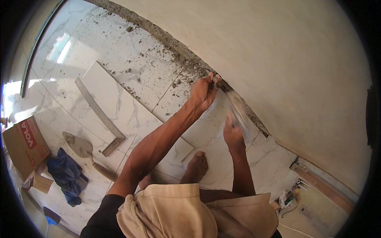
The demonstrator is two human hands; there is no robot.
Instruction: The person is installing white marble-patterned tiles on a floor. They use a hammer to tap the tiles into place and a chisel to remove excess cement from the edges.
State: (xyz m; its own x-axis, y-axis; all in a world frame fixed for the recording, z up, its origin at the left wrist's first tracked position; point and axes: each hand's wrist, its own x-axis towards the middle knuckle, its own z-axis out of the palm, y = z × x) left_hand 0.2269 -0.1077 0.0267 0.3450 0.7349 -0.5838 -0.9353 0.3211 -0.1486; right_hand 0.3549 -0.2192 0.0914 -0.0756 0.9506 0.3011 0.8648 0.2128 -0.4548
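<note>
My left hand is closed at the foot of the wall, its fingertips against the rough broken strip. What it grips is mostly hidden; only a small dark end shows by the fingers. Close by on the right, my right hand is closed round a hammer smeared by motion. The hammer's blurred length reaches up along the wall base toward my left hand. Grey crumbs of mortar lie scattered on the marbled floor tiles left of my left hand.
A loose tile lies left of my left forearm, with a metal square on it. Farther left are a trowel, a dark blue cloth, a cardboard box and a long straight bar. My bare foot is below my hands.
</note>
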